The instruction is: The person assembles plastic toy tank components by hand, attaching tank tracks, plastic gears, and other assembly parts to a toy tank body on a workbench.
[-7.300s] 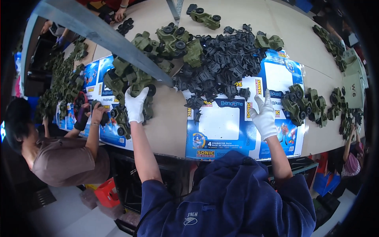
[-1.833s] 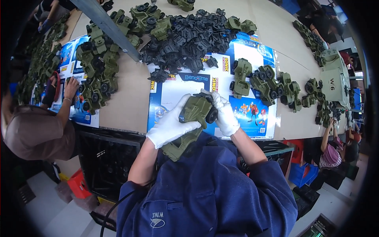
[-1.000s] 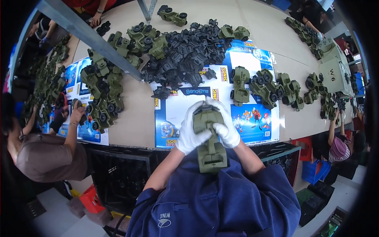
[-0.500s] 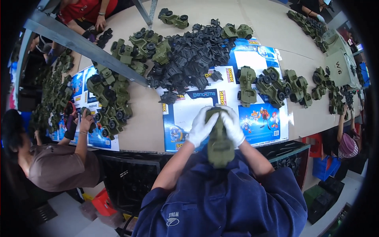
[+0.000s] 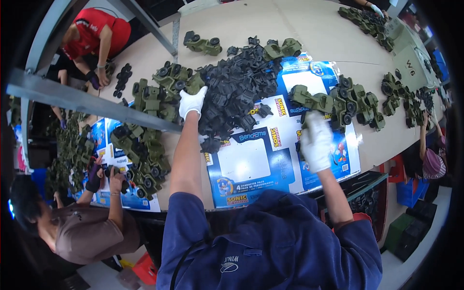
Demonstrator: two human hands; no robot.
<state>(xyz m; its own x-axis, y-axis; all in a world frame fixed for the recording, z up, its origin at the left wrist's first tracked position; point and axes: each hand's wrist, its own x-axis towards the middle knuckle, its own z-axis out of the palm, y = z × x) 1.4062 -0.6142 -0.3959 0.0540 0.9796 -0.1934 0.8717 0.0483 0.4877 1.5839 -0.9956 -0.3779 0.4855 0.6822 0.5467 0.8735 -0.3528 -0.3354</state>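
My left hand [image 5: 192, 101], in a white glove, reaches to the left edge of the black parts pile. Its thumb and fingers close around the near end of an olive-green toy vehicle [image 5: 195, 83]. My right hand [image 5: 316, 142], also gloved, is over the printed cardboard at the right, smeared by motion, so its fingers cannot be read. Just beyond it, another olive toy vehicle [image 5: 309, 98] lies slantwise beside a row of similar vehicles [image 5: 345, 104]. Between my hands spreads a heap of small black plastic parts [image 5: 239, 82].
A grey metal bar [image 5: 96, 101] crosses above the table at the left. More olive vehicles [image 5: 145, 159] lie beside a co-worker in brown [image 5: 92, 227]. Another person in red [image 5: 104, 38] works at the far left. A pale green bin [image 5: 413, 72] stands at the right.
The toy vehicle held in both hands near my chest has left them. My left hand moved forward and left to the pile; my right moved right. A vehicle now lies slantwise at the right.
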